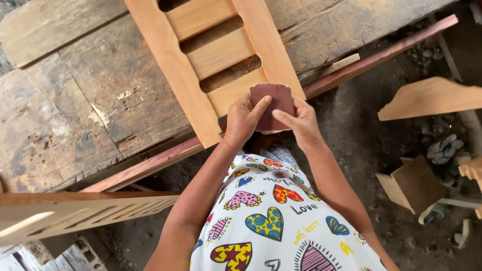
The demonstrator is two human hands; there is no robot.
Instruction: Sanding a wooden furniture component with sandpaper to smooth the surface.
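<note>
Head view, looking down over a workbench. Left hand (243, 119) closed on the left edge of a reddish-brown sheet of sandpaper (273, 103), index finger laid diagonally across its face. Right hand (300, 122) closed on the right edge of the same sheet, index finger pointing inward over its lower part. Sandpaper held flat between both hands, upper edge scalloped and slightly ragged, resting against the near end of a light wooden slatted panel (211, 50). Panel lying tilted on the weathered plank bench (85, 105), two long side rails joined by cross slats with dark gaps between; near end overhanging the bench edge, just at the hands. Reddish wooden strip (371, 57) running along the bench edge, passing under the panel. Second slatted panel (85, 211), pale and seen edge-on, at lower left, well apart from the hands. Shaped wooden offcut (432, 98) at right above the dirt floor (361, 150); smaller wooden block (414, 183) below it, with scattered stones nearby. White garment printed with coloured hearts (271, 221) filling the lower centre, beneath both forearms.
</note>
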